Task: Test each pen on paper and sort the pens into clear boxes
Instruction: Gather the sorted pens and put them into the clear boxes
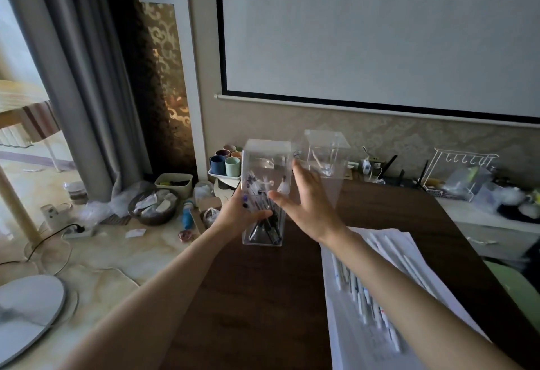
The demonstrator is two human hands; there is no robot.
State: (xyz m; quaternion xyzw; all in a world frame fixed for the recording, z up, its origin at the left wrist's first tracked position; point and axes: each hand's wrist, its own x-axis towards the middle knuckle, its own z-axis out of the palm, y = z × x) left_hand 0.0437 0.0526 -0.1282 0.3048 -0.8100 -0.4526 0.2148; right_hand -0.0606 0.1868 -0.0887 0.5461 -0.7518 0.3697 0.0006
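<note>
Clear pen box (266, 162), left edge of tabletop (263, 296): your left hand (233, 212) grips it; right hand (306, 203) spread, holding nothing. Brace its free side.

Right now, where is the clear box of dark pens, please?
Head view, left of centre: the left hand grips the pen box at the table's left edge, beside the emptier box.
</note>
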